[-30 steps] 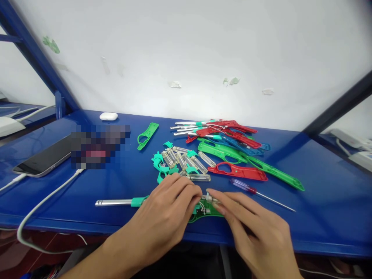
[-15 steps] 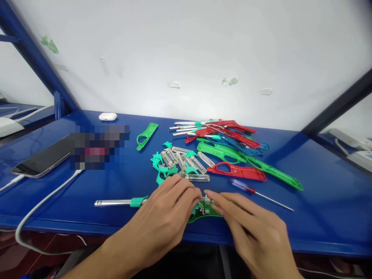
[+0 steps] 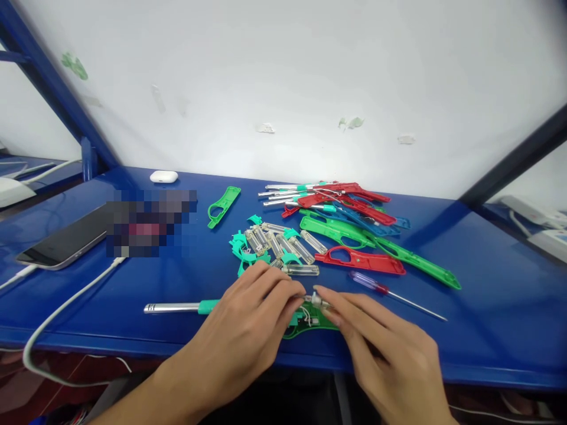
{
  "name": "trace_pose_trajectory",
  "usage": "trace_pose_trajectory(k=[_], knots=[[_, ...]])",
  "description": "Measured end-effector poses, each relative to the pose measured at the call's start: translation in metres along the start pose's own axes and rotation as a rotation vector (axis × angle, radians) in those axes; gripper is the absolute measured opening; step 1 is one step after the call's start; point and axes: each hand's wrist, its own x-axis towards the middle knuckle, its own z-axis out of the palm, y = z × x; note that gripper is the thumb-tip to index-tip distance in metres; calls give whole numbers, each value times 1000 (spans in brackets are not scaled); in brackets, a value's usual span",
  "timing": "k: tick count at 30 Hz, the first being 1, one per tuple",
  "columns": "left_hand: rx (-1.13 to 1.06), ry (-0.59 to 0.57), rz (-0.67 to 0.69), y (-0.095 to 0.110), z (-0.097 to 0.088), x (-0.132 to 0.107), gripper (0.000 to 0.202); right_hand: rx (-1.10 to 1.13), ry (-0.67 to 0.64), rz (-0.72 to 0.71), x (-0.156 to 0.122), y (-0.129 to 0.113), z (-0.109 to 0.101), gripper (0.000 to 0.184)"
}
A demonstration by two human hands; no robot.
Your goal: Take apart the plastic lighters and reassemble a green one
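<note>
A green plastic lighter shell (image 3: 310, 323) with a long metal tube (image 3: 170, 307) lies near the table's front edge. My left hand (image 3: 252, 330) rests over the shell, fingertips pressed together at a small clear part (image 3: 315, 301) with thin wires. My right hand (image 3: 381, 348) meets it from the right, its fingers pinching the same small part. Just behind my hands lies a cluster of clear tubes and teal clips (image 3: 277, 248).
A pile of red, green and blue shells (image 3: 349, 221) lies at the back right, a screwdriver (image 3: 396, 294) to the right. A phone (image 3: 66, 239), white cable (image 3: 62, 313), earbud case (image 3: 163, 176) and loose green piece (image 3: 224, 205) lie left on the blue table (image 3: 496, 319).
Both hands stay over the green shell; fingertips shift only slightly at the small part. Nothing else has moved.
</note>
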Motion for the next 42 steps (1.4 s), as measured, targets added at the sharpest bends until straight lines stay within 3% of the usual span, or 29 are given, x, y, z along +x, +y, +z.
trace_pose_trajectory(k=[12,33,39,42], knots=[[6,-64,25,-2,-2,-1,16,-30,-1,-58,-2,5,-1,41],[13,-31,58,-2,-3,-1,21,-20,-42,-80,-2,5,-2,42],[49,12,87,-3,-3,-4,21,-5,-35,11,2,-2,1,33],[81,50,20,-3,-10,-8,31,-1,-40,58,4,-4,1,31]])
